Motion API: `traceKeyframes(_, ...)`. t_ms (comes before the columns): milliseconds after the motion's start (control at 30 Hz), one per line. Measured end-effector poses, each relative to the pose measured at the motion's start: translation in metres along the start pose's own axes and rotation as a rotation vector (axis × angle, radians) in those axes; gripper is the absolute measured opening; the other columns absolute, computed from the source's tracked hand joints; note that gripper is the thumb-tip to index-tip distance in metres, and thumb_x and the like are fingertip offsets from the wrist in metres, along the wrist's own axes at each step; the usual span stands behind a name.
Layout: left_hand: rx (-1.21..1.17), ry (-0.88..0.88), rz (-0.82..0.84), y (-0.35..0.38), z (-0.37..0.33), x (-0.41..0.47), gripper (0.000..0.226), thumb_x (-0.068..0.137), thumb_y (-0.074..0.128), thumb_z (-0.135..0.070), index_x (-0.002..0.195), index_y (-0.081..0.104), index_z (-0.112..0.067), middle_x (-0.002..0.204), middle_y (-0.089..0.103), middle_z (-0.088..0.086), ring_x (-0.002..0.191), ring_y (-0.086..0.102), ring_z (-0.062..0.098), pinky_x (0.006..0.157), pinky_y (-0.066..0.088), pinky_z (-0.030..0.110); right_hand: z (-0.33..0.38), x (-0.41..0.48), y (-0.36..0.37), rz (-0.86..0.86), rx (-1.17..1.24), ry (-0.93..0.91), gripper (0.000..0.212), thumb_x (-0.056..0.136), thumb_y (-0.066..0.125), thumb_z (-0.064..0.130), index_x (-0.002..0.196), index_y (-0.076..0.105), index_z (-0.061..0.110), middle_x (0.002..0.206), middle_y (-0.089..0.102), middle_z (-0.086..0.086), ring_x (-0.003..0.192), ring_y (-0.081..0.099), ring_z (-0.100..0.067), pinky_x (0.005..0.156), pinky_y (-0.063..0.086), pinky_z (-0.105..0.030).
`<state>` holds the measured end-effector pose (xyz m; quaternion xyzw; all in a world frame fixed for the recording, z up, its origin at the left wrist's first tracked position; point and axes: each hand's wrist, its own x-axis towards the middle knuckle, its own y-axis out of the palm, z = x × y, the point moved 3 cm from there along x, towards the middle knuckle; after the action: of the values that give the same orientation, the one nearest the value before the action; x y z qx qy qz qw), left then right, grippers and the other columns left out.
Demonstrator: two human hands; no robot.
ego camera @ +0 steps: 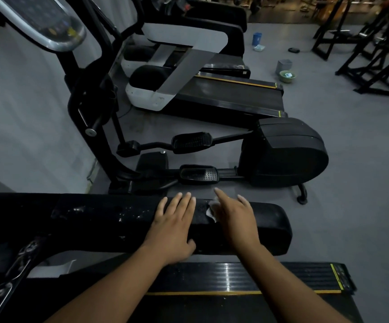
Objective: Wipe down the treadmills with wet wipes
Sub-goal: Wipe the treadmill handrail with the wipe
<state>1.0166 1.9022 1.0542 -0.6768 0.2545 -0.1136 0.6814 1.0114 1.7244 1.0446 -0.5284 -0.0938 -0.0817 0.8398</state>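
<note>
A black padded treadmill handrail (119,220) runs across the lower half of the view, its surface scuffed and flecked with white. My left hand (172,227) lies flat on top of it, fingers together, thumb hooked over the near side. My right hand (233,215) presses a small white wet wipe (211,209) onto the rail just right of the left hand; only an edge of the wipe shows under the fingers. Below the rail lies the treadmill's black deck (235,278) with a yellow stripe.
A black elliptical trainer (279,150) stands just beyond the rail. Behind it sits a white and black treadmill (223,94). On the grey floor at the back right are a blue pack (257,38), a grey bin (284,65) and a green bowl (287,76). Black racks (375,54) fill the right.
</note>
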Motion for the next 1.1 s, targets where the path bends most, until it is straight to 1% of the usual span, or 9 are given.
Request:
traceKeyframes(133,-0.009,-0.003,-0.013,0.0,0.0,0.0,0.099,0.092,0.047,-0.05,0.157,-0.019,-0.015,0.166,-0.024,0.005,0.152,-0.022,0.023,0.121,-0.016,0.049,0.009,0.001,0.007,-0.105,0.033,0.02,0.007,0.088,0.073,0.021,0.087,0.067,0.023,0.079,0.06,0.008,0.072,0.053,-0.015,0.068,0.044,-0.032)
traceKeyframes(267,-0.02,-0.001,-0.028,0.001,0.0,0.0,0.099,0.092,0.047,-0.05,0.158,-0.018,-0.016,0.166,-0.022,0.004,0.153,-0.022,0.022,0.122,-0.015,0.049,0.009,-0.025,0.012,-0.111,0.093,-0.059,0.013,0.09,0.058,0.018,0.102,0.065,0.019,0.107,0.065,0.003,0.102,0.059,-0.015,0.096,0.05,-0.037)
traceKeyframes(333,-0.016,0.002,-0.028,0.002,0.0,0.0,0.098,0.091,0.047,-0.051,0.158,-0.016,-0.015,0.166,-0.021,0.004,0.153,-0.021,0.022,0.122,-0.015,0.049,-0.002,-0.041,0.015,-0.001,0.003,-0.124,0.041,0.094,0.044,0.021,0.131,0.062,0.018,0.139,0.059,0.001,0.136,0.049,-0.018,0.118,0.029,-0.038)
traceKeyframes(500,-0.016,-0.003,-0.024,0.0,0.0,0.0,0.099,0.091,0.048,-0.05,0.158,-0.017,-0.016,0.166,-0.022,0.004,0.153,-0.021,0.022,0.122,-0.015,0.049,-0.003,-0.02,0.014,0.06,-0.118,0.116,0.061,0.1,0.017,0.047,0.149,0.045,0.022,0.154,0.046,0.002,0.148,0.033,-0.018,0.12,0.019,-0.049)
traceKeyframes(600,-0.029,-0.003,-0.032,0.0,0.0,-0.001,0.097,0.091,0.047,-0.049,0.159,-0.014,-0.017,0.167,-0.02,0.003,0.153,-0.021,0.021,0.121,-0.017,0.047,0.027,-0.028,0.029,0.156,-0.128,-0.009,0.065,0.103,0.009,0.056,0.154,0.036,0.026,0.161,0.036,0.0,0.152,0.023,-0.019,0.123,0.012,-0.048)
traceKeyframes(700,-0.044,0.014,-0.012,-0.002,0.002,0.0,0.097,0.092,0.046,-0.05,0.158,-0.016,-0.016,0.166,-0.023,0.003,0.151,-0.025,0.019,0.121,-0.018,0.046,0.016,-0.058,0.021,0.144,-0.201,-0.14,0.059,0.105,0.021,0.056,0.151,0.041,0.026,0.159,0.039,-0.001,0.149,0.03,-0.019,0.118,0.018,-0.049)
traceKeyframes(833,-0.041,-0.053,-0.032,-0.005,0.017,-0.006,0.099,0.093,0.045,-0.052,0.157,-0.019,-0.015,0.165,-0.026,0.004,0.151,-0.025,0.021,0.121,-0.018,0.044,0.0,-0.035,0.006,0.083,-0.162,0.038,0.055,0.101,0.032,0.058,0.137,0.056,0.024,0.149,0.051,0.006,0.144,0.04,-0.015,0.12,0.022,-0.048)
traceKeyframes(967,-0.013,-0.071,-0.034,-0.001,0.028,-0.014,0.1,0.093,0.045,-0.055,0.157,-0.02,-0.016,0.165,-0.026,0.004,0.152,-0.023,0.02,0.121,-0.018,0.045,0.027,-0.004,0.007,0.011,0.139,0.053,0.009,0.095,0.06,0.022,0.101,0.063,0.027,0.103,0.065,0.01,0.099,0.06,-0.008,0.115,0.035,-0.034)
traceKeyframes(1100,-0.007,-0.06,-0.044,0.002,0.027,-0.012,0.1,0.092,0.044,-0.057,0.158,-0.018,-0.015,0.165,-0.024,0.004,0.153,-0.021,0.021,0.122,-0.015,0.047,0.025,-0.035,0.019,0.082,0.039,-0.238,0.059,0.079,0.077,0.004,0.134,0.061,0.019,0.137,0.062,0.0,0.133,0.053,-0.016,0.119,0.031,-0.036)
